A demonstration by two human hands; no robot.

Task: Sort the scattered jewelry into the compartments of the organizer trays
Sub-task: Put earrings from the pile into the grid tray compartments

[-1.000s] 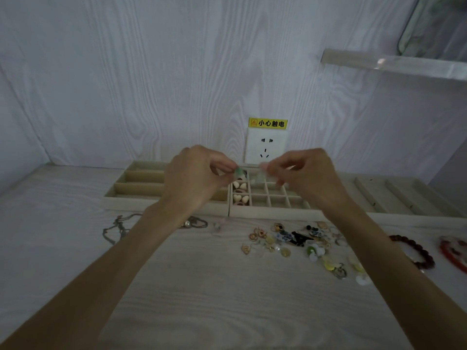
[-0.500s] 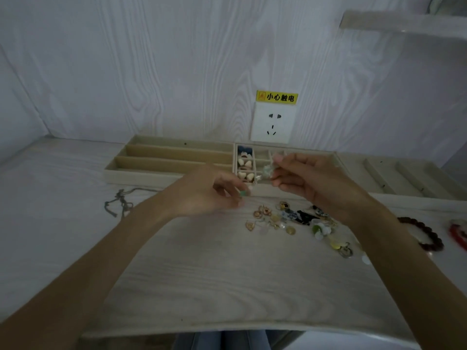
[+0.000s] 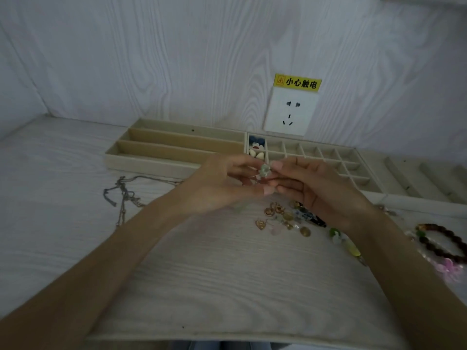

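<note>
A pale wood-grain table (image 3: 227,269) runs to a white panelled wall, with the organizer trays (image 3: 177,157) along the back edge. We hold a small pale green piece (image 3: 264,169) between our hands, in the air just in front of the gridded tray (image 3: 348,162). Our left hand (image 3: 222,185) and right hand (image 3: 313,188) meet fingertip to fingertip, both pinching it. We judge it light, hard and slippery, perhaps brittle with a thin wire, so we should grip its bead body. More loose jewelry (image 3: 283,218) lies on the table beneath our hands
</note>
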